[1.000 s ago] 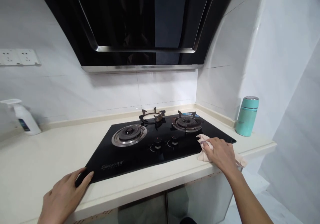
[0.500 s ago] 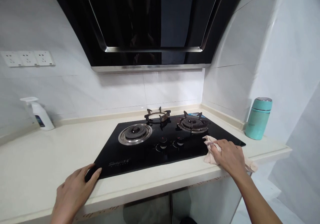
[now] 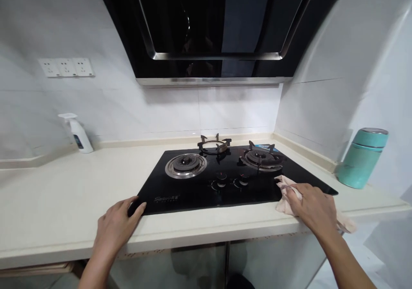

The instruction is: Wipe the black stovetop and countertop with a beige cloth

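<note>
My right fingers (image 3: 305, 190) clutch a pale pink fabric cloth (image 3: 283, 204) beneath them; my parted left fingers (image 3: 124, 205) straddle the near corner of a black glass stove (image 3: 199, 199). Swept leftward, loose cloth could snag the round black knobs (image 3: 221, 179).

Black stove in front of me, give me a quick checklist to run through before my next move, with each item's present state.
1. Left hand at the stove's front left corner: ok.
2. Cloth in the right hand: ok, at the front right.
3. Pot support on the left burner: not ok, the burner is bare; a support ring sits by the back edge.
4. Flames out: ok, none visible.
5. Burners cool: cannot tell.
6. Turquoise flask apart from the right hand: ok.
</note>
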A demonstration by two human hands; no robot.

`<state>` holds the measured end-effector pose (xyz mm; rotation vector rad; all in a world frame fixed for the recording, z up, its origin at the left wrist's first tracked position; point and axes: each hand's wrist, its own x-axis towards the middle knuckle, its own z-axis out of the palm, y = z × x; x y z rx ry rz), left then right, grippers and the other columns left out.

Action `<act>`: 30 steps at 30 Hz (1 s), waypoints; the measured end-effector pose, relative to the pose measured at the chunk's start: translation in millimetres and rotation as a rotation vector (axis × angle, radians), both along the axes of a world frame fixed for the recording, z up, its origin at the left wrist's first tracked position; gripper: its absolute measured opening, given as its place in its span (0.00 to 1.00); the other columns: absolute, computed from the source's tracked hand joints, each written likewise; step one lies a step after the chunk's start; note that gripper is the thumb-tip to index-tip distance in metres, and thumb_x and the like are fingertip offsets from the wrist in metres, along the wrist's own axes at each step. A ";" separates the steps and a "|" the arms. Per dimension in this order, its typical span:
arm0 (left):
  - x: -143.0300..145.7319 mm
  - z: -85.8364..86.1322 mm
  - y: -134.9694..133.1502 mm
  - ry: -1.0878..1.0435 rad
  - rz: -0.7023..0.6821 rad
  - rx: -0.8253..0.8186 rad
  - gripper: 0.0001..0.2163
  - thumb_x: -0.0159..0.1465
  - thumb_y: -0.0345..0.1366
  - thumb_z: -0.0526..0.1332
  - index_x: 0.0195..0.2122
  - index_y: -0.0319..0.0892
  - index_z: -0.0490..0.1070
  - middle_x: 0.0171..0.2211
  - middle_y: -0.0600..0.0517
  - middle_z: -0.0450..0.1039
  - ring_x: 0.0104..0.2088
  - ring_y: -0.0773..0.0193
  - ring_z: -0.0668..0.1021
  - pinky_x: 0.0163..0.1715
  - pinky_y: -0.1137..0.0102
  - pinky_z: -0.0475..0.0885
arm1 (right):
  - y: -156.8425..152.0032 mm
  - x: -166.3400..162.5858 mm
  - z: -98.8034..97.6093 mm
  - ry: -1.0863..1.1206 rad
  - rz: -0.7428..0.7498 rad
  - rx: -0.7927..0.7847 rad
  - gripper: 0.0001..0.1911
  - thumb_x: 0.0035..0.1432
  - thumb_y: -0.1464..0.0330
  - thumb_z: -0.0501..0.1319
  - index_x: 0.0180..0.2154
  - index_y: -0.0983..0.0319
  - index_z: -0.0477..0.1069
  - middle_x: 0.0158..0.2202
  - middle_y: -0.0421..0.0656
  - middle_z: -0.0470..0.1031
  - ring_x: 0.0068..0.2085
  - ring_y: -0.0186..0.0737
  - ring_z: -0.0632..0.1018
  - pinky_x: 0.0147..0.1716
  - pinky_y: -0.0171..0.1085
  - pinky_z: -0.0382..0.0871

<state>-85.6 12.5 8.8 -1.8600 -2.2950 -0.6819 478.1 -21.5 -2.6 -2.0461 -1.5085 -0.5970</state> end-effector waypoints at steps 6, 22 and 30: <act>2.7 -1.3 -2.8 -0.003 0.007 0.009 0.28 0.67 0.58 0.48 0.59 0.49 0.72 0.60 0.45 0.75 0.62 0.43 0.74 0.59 0.47 0.68 | 1.9 4.7 -4.7 0.019 -0.009 -0.010 0.25 0.68 0.53 0.48 0.44 0.54 0.82 0.49 0.47 0.82 0.45 0.54 0.79 0.43 0.50 0.63; 9.7 -0.4 -10.9 -0.024 -0.010 0.052 0.25 0.69 0.53 0.51 0.59 0.46 0.72 0.59 0.45 0.76 0.61 0.46 0.73 0.60 0.51 0.66 | 0.9 -3.9 -9.9 -0.084 -0.018 -0.006 0.23 0.66 0.53 0.50 0.43 0.54 0.82 0.45 0.49 0.82 0.40 0.55 0.78 0.40 0.52 0.63; 10.6 0.2 -10.6 -0.038 0.006 0.041 0.24 0.69 0.54 0.52 0.60 0.48 0.71 0.59 0.45 0.76 0.62 0.46 0.73 0.61 0.53 0.65 | -3.3 -142.2 1.6 -0.131 0.350 0.024 0.17 0.70 0.58 0.55 0.45 0.54 0.81 0.48 0.47 0.81 0.43 0.48 0.76 0.43 0.48 0.57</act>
